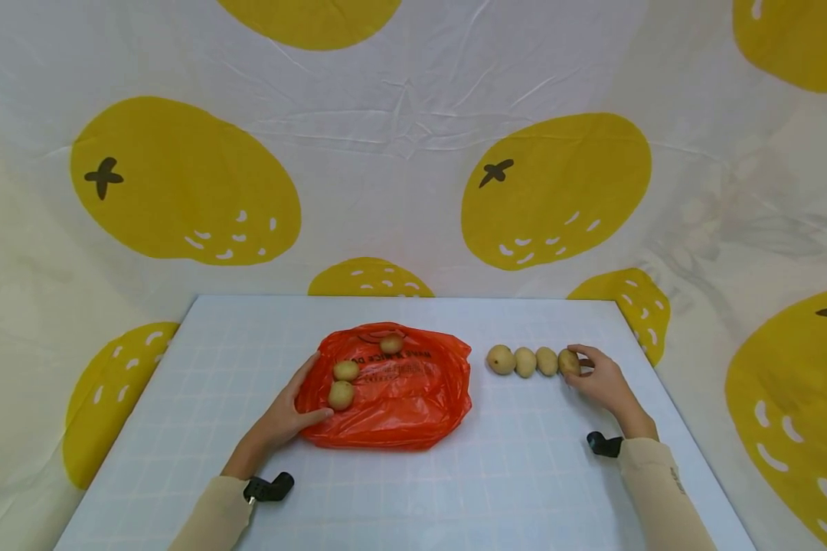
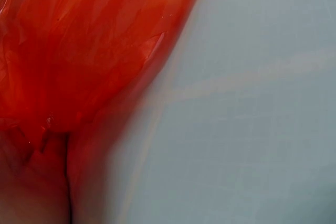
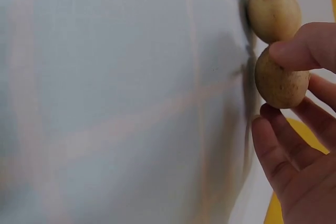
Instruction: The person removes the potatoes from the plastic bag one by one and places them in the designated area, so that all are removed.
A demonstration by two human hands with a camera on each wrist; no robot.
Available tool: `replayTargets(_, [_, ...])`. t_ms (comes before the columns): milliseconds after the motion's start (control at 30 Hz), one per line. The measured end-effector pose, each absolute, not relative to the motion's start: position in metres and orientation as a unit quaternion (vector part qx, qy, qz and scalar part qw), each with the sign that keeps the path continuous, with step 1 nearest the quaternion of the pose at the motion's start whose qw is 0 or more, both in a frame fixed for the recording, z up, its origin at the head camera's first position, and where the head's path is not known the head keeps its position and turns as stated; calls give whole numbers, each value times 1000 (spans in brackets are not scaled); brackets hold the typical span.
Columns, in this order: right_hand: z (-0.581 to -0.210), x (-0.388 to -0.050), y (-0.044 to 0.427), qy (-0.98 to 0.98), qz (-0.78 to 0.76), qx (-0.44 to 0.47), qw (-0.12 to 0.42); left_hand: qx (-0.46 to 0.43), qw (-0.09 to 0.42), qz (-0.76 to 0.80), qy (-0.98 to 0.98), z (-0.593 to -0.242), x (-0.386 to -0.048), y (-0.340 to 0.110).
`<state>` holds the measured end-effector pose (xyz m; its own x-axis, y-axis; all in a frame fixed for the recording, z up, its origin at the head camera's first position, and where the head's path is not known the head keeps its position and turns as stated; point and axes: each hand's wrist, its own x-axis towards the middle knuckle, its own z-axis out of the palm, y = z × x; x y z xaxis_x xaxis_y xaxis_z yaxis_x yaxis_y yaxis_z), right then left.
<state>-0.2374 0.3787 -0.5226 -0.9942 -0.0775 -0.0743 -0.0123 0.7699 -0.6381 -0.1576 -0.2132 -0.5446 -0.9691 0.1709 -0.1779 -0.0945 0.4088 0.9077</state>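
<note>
A red plastic bag (image 1: pixel 406 413) lies flat left of the table's middle, with dark printing on it. Three potatoes are on or in it: one near its top (image 1: pixel 390 343), the other two, one (image 1: pixel 347 370) above a larger one (image 1: pixel 341 396), by its left side. My left hand (image 1: pixel 284 413) touches the bag's left edge, thumb and fingers spread; the left wrist view shows red plastic (image 2: pixel 100 40) close up. To the right, my right hand (image 1: pixel 603 386) pinches the end potato (image 3: pixel 282 81) of a row between thumb and fingers. That potato sits against its neighbour (image 3: pixel 274 13).
Other potatoes (image 1: pixel 501 360) continue the row leftward, between my right hand and the bag. The pale checked tabletop (image 1: pixel 455 497) ends at a back edge before a curtain (image 1: pixel 386 191) printed with yellow fruit. Each wrist wears a black camera.
</note>
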Motion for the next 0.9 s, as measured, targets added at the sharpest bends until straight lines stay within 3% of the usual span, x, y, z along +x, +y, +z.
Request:
replayTargets(567, [-524,-241,378,933,-353,-26,68,18,127,549,826,-550,-157,-215])
replayTargets(900, [-523,-241,376,929,-359,-21,81,47,104,548,829,-553,-158,-215])
